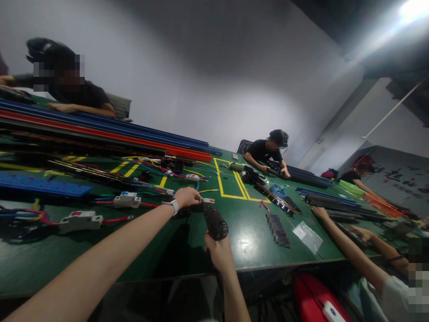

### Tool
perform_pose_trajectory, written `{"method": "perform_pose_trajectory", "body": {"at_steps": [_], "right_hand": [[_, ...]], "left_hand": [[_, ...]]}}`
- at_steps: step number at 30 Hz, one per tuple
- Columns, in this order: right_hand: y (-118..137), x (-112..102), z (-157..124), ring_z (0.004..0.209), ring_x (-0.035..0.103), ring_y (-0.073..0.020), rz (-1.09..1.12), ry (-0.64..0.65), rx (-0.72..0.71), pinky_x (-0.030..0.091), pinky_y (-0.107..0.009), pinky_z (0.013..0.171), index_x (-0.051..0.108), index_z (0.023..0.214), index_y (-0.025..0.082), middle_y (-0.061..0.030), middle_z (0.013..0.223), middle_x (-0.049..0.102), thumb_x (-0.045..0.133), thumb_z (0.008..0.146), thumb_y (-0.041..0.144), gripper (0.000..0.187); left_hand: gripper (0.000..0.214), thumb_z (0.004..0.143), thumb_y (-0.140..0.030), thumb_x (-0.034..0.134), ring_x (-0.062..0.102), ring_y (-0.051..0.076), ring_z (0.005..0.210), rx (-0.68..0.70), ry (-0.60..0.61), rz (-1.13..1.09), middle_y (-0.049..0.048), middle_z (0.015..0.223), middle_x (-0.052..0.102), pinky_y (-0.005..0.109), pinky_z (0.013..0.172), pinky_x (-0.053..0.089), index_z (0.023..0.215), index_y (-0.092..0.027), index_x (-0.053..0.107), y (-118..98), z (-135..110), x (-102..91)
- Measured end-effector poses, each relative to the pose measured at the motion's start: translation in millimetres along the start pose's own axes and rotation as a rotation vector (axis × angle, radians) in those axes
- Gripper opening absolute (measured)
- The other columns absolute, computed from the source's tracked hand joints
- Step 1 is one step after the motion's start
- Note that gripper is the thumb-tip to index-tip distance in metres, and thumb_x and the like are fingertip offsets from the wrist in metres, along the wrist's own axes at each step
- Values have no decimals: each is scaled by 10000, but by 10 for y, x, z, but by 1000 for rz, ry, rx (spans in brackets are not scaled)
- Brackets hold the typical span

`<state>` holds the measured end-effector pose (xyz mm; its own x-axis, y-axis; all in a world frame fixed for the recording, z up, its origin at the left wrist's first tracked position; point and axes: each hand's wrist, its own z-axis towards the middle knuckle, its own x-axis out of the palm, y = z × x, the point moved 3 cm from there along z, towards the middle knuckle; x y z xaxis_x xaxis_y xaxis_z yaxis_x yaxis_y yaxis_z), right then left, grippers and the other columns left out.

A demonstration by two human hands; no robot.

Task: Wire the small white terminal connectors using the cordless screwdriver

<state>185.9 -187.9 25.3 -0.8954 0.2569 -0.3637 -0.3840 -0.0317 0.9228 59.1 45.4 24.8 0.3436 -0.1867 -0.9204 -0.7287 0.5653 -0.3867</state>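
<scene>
My right hand [219, 252] is closed round the handle of a dark power screwdriver [215, 221], whose tip points away from me toward my left fingertips. My left hand [187, 197], with a watch [174, 206] on the wrist, has its fingers curled at that tip. A small white circuit breaker [209, 201] with an orange mark pokes out past these fingers; the hand hides the rest of it. Left of my hands lie more white breakers, one with a blue mark [127, 200] and one with a red mark [80, 221], wired to red leads.
A blue power strip housing [43, 185] lies at left, with long blue and orange-red rails [187, 152] behind. To the right are a plastic bag [308, 237] and a neighbour's hand [321, 214]. Other people work across the green table [248, 250]. A red stool [311, 295] stands below its edge.
</scene>
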Motion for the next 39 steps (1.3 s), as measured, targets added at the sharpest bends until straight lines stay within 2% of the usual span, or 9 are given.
{"method": "perform_pose_trajectory", "body": {"at_steps": [39], "right_hand": [[-34,1,0,584,583,-160,22,0,-9,407,-242,556,636,834,183,27,598,597,528,806,214,116]], "left_hand": [[292,794,-533,620,679,203,952,40,-9,16,-23,1039,769,241,710,430,1025,-434,768,-9,-19,-14]]}}
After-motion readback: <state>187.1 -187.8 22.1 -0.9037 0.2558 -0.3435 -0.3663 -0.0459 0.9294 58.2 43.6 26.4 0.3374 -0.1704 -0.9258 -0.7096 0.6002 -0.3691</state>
